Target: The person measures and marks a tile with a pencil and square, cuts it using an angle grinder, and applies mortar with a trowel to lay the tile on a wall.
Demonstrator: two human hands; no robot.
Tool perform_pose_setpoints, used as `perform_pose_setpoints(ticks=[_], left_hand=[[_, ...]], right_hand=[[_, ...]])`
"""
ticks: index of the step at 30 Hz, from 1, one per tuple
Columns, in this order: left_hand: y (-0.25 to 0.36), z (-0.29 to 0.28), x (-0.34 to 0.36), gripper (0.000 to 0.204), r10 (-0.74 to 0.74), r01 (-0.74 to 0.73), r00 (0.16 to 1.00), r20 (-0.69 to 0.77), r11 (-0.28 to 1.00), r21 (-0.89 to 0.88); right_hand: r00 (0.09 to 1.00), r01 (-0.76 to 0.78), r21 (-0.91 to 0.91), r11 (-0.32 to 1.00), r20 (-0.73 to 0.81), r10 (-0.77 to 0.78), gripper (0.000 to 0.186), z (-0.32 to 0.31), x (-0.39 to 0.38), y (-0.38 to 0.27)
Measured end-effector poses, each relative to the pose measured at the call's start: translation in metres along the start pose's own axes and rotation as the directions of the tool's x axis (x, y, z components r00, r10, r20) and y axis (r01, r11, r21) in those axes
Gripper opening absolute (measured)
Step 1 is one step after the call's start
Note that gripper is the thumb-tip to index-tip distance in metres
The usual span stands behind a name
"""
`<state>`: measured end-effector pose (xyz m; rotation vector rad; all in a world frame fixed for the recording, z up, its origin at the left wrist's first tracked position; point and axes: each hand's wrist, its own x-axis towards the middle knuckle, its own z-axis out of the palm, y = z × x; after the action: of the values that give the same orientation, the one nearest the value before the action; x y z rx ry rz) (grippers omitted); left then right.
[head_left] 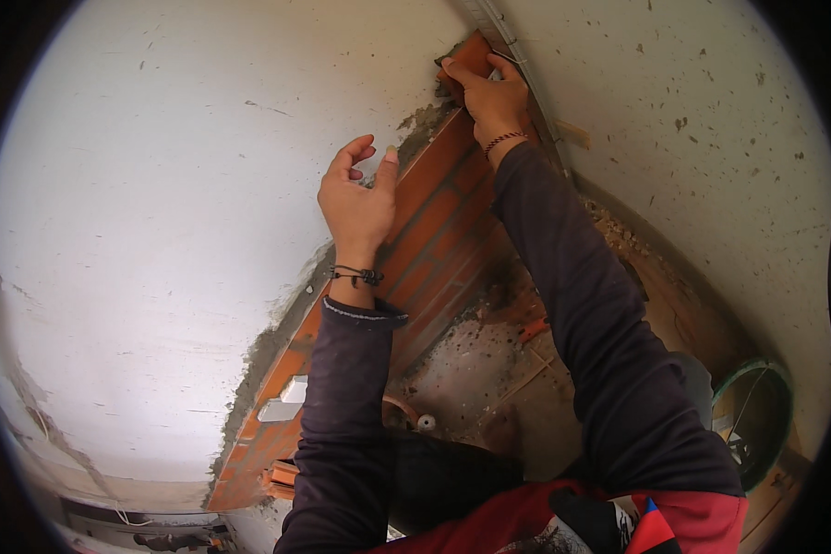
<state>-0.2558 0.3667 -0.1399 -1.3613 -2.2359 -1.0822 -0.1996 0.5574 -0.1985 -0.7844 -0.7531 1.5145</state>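
Observation:
My right hand (497, 103) grips an orange brick (472, 57) at the far end of a low brick wall (439, 198), close to the corner. Its thumb lies on the near face and its fingers reach round the far side. Grey mortar (425, 127) shows beside the brick and along the wall's top edge. Nearer to me, my left hand (358, 205) is raised over that edge with its fingers curved and apart, holding nothing. Part of the brick wall is hidden behind my forearms.
White plastered wall (157, 203) rises on the left, and a speckled wall (692, 129) on the right. A pale conduit (524, 69) runs along the corner. Loose bricks (282, 475) lie lower left. Rubble (623, 231) lines the right wall's foot, and a green bucket (779, 388) stands lower right.

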Motion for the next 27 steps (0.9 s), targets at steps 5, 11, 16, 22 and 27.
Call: perform_pose_setpoints(ticks=[5, 11, 16, 22, 27], left_hand=[[0.001, 0.002, -0.004, 0.040, -0.031, 0.031, 0.999, 0.022, 0.999, 0.014], [0.000, 0.002, -0.005, 0.040, -0.027, 0.027, 0.999, 0.029, 0.999, 0.017], [-0.003, 0.000, -0.006, 0.040, -0.022, 0.021, 0.999, 0.035, 0.999, 0.031], [-0.002, 0.002, -0.004, 0.043, -0.002, 0.002, 0.998, 0.065, 1.000, 0.001], [0.013, 0.003, -0.003, 0.043, 0.040, -0.042, 0.996, 0.076, 0.999, 0.025]], right_hand=[[0.998, 0.053, -0.087, 0.995, -0.032, -0.056, 0.081, 0.001, 0.001, 0.003], [0.986, 0.129, -0.234, 0.964, -0.076, -0.151, 0.086, 0.004, 0.004, 0.008], [0.991, 0.088, -0.269, 0.959, -0.079, -0.113, 0.087, 0.005, 0.000, 0.006], [0.990, 0.092, -0.209, 0.974, -0.083, -0.112, 0.083, 0.004, 0.001, 0.007], [0.996, 0.049, -0.122, 0.991, -0.068, -0.058, 0.080, 0.000, 0.005, 0.011]])
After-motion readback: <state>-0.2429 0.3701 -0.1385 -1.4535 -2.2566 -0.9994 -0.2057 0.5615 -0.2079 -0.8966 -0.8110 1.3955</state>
